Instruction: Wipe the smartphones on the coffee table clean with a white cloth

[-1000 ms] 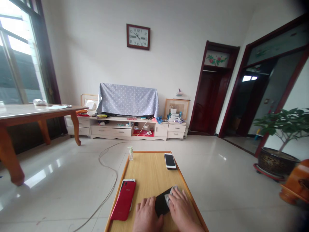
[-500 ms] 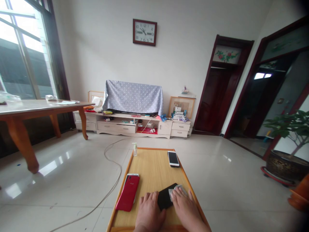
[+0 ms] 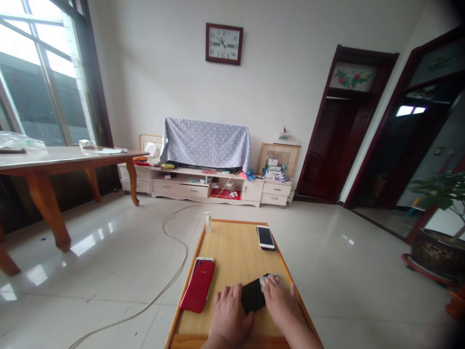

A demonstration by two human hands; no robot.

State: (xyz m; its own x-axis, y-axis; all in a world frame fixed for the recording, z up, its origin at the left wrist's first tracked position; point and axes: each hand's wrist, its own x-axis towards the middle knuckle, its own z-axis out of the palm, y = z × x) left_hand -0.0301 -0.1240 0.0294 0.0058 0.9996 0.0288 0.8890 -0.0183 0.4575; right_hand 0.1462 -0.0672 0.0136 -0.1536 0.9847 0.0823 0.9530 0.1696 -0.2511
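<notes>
A black phone (image 3: 252, 296) lies at a slant on the near part of a small wooden table (image 3: 232, 259). My left hand (image 3: 229, 310) is closed on its left end, fingers over the far side and thumb at the near edge. On the phone's right end my right hand (image 3: 280, 301) presses a white tissue (image 3: 264, 283), mostly covered by the fingers. To the left, a red phone (image 3: 199, 285) lies face down over a white-edged phone (image 3: 207, 260). A white phone (image 3: 265, 237), screen up, rests on something dark near the far right corner.
A small clear pump bottle (image 3: 208, 223) stands at the table's far left corner. A cable (image 3: 173, 278) runs over the tiled floor on the left. A larger table (image 3: 72, 156) is at the left, a low cabinet (image 3: 179, 189) by the wall, and a potted plant (image 3: 432, 254) at the right.
The view has shifted a little, so the scene sits farther right. My right hand has slid slightly away from me over the phone, covering more of the tissue. My left hand keeps its hold.
</notes>
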